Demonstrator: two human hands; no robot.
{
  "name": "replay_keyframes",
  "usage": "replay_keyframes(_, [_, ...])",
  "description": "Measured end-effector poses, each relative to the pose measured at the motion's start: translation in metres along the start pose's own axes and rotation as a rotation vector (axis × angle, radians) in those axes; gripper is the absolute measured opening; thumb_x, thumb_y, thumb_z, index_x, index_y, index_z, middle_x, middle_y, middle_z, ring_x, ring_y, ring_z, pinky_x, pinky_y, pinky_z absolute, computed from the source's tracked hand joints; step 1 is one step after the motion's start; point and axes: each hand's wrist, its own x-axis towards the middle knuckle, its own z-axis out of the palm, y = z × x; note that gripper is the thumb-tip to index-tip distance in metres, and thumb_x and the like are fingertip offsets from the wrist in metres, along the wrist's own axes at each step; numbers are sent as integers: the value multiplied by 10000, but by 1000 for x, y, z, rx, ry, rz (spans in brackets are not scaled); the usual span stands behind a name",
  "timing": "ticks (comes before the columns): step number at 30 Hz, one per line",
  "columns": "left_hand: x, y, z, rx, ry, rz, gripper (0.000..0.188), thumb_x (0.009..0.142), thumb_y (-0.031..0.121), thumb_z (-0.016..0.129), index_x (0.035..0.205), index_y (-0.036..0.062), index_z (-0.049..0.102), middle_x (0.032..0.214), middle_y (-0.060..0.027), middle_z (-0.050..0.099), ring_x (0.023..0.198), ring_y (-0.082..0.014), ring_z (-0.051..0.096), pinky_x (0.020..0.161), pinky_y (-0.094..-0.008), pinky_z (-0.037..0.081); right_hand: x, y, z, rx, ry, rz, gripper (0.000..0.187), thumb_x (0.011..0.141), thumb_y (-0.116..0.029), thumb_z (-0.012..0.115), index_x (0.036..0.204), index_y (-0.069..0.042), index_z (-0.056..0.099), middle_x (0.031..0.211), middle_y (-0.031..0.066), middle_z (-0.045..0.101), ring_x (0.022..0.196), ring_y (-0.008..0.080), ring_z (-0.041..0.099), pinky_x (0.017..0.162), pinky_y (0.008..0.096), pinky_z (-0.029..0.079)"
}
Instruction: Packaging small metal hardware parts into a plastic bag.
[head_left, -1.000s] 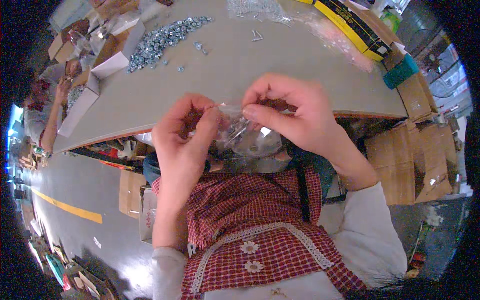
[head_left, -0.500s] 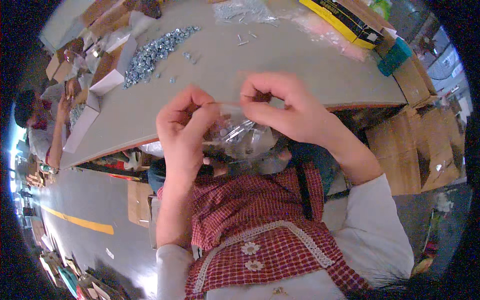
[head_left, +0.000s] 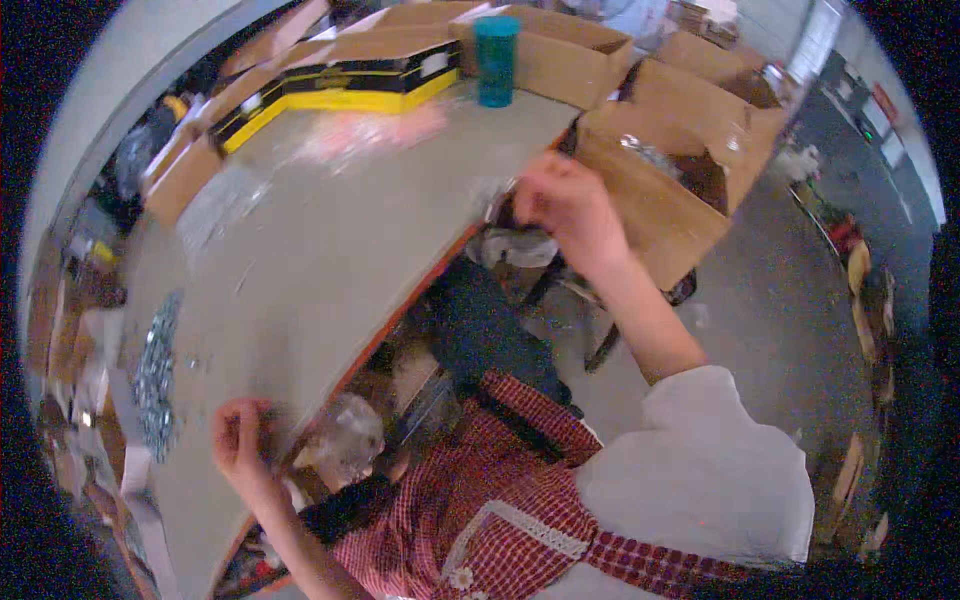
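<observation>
My right hand [head_left: 575,215] is raised at the table's right edge, fingers closed on a small clear plastic bag [head_left: 492,198]. Motion blurs the bag, so what lies inside cannot be made out. My left hand [head_left: 243,435] is low over the near left part of the table [head_left: 330,230], its fingers curled and smeared by motion. Whether anything is in it I cannot tell. Nearest to it, on its left, lies a pile of small shiny metal parts [head_left: 155,385].
Black-and-yellow boxes [head_left: 370,85] line the far edge beside a teal tumbler [head_left: 495,62]. Pinkish-white small pieces [head_left: 370,132] and a clear bag of parts [head_left: 222,205] lie on the table. Open cardboard boxes [head_left: 650,180] stand at the right, a clear bag [head_left: 350,435] below the edge.
My view has turned to the right. My hands, close together at the clear bag before, are now far apart: the right with the bag, the left toward the metal parts.
</observation>
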Motion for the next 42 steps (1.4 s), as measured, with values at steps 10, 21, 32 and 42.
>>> replay_keyframes(10, [12, -5, 16, 96, 53, 67, 110, 936, 91, 609, 1039, 55, 610, 932, -37, 674, 871, -113, 615, 693, -231, 454, 69, 7, -35, -539, 122, -164, 265, 874, -124, 619, 1112, -21, 673, 1167, 80, 655, 1037, 183, 614, 890, 308, 478])
replay_keyframes(21, [-6, -1, 20, 102, 119, 167, 127, 932, 15, 587, 1056, 37, 580, 886, -64, 671, 768, -96, 607, 625, -233, 510, 169, 110, 113, -1640, -605, -337, 486, 870, -173, 591, 1304, 27, 503, 1174, 238, 603, 1113, 381, 577, 936, 462, 482])
replay_keyframes(32, [-7, 10, 30, 21, 116, 78, 192, 930, 46, 599, 1119, 36, 567, 915, -62, 697, 824, -100, 628, 662, -233, 484, 13, 94, 118, -1057, -1004, -783, 548, 879, -360, 672, 1287, -31, 514, 1260, 217, 504, 1140, 418, 532, 953, 457, 479])
replay_keyframes(42, [-56, 56, 63, -230, -153, 22, 273, 897, 93, 685, 1136, 10, 582, 985, -53, 677, 955, -144, 630, 848, -289, 502, -55, 65, 159, -418, -791, -134, 140, 919, -169, 665, 1012, -68, 637, 944, 93, 668, 862, 189, 676, 769, 319, 526])
